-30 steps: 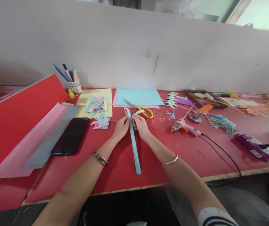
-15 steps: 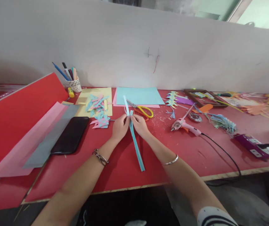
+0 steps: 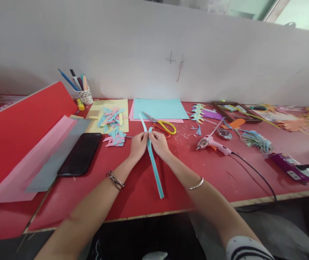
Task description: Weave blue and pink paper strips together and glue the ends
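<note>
Between my two hands is a light blue paper strip (image 3: 155,169), one long end hanging down toward me and a shorter end pointing up and away. My left hand (image 3: 138,143) pinches it from the left, thumb against fingers. From the other side my right hand (image 3: 158,143) grips the strip at the same spot, its fingers closed, and a small blue loop shows just above. Scissors with yellow and red handles (image 3: 165,126) lie just beyond my right hand. Left of my left hand sits a small pile of pink and blue paper pieces (image 3: 115,138).
A black phone (image 3: 80,154) lies at left, beside a pencil cup (image 3: 85,96) farther back. Blue sheets (image 3: 161,108) lie by the wall. To the right are a pink glue gun (image 3: 213,145) with a black cord, a paper garland (image 3: 198,113) and a brown tray (image 3: 235,112).
Both hands stay together on the strip. Its upper end now leans farther left and sits lower, and its hanging end has swung slightly left. The view has shifted a little.
</note>
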`<action>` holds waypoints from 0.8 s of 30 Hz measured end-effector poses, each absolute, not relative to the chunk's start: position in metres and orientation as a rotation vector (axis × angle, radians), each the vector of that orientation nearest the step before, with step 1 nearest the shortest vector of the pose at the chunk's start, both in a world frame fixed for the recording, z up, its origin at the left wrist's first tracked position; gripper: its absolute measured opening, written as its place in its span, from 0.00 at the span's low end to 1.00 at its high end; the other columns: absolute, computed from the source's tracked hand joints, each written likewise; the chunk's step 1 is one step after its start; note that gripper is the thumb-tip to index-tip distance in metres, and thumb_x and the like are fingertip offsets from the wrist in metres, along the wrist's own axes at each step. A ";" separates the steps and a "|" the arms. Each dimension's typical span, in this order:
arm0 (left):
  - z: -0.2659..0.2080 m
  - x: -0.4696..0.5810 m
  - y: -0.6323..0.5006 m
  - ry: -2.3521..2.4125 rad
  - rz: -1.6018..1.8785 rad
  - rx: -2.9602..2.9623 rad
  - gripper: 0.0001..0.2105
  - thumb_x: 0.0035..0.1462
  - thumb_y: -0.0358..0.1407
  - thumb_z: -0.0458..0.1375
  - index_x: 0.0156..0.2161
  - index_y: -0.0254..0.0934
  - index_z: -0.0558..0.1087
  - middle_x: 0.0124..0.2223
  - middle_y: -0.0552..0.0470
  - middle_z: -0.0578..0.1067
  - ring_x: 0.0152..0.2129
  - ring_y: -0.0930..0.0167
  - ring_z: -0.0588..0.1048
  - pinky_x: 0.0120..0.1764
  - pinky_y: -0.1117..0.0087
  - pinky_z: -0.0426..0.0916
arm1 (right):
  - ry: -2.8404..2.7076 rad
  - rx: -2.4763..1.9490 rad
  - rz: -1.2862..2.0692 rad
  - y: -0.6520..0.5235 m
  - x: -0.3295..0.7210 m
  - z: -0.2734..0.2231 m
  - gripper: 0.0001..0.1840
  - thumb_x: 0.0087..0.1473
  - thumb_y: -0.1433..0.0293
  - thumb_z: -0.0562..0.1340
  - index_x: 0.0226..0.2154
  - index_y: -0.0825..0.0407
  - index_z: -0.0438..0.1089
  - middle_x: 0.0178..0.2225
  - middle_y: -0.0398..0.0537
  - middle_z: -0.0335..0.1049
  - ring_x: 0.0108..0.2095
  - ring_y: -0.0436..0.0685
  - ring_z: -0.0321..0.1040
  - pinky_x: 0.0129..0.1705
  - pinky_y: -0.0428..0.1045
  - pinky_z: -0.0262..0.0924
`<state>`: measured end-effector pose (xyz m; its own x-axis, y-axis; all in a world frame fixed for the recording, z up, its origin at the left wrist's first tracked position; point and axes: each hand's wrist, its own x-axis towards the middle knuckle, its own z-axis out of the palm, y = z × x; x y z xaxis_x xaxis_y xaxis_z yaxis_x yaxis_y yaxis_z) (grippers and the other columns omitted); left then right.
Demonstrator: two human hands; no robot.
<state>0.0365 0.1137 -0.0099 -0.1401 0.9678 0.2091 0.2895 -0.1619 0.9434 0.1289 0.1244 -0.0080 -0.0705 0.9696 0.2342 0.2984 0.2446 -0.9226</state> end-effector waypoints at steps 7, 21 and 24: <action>-0.011 0.038 0.113 1.447 1.368 1.477 0.14 0.53 0.36 0.46 0.17 0.38 0.54 0.16 0.59 0.54 0.16 0.75 0.56 0.21 0.74 0.50 | -1.454 -1.260 0.890 0.122 0.127 -0.007 0.15 0.46 0.68 0.50 0.13 0.51 0.45 0.14 0.35 0.43 0.18 0.45 0.43 0.21 0.44 0.40; -0.008 0.038 0.109 1.440 1.336 1.599 0.13 0.53 0.31 0.49 0.18 0.37 0.56 0.16 0.60 0.57 0.16 0.76 0.58 0.21 0.74 0.49 | -1.501 -1.219 0.876 0.123 0.130 -0.004 0.16 0.47 0.68 0.51 0.13 0.51 0.47 0.14 0.35 0.44 0.18 0.45 0.44 0.22 0.44 0.40; -0.009 0.038 0.109 1.456 1.371 1.586 0.13 0.54 0.32 0.48 0.19 0.37 0.56 0.16 0.60 0.56 0.16 0.76 0.57 0.22 0.74 0.49 | -1.498 -1.223 0.860 0.122 0.130 -0.003 0.16 0.46 0.69 0.51 0.13 0.51 0.46 0.13 0.35 0.43 0.17 0.45 0.44 0.21 0.45 0.39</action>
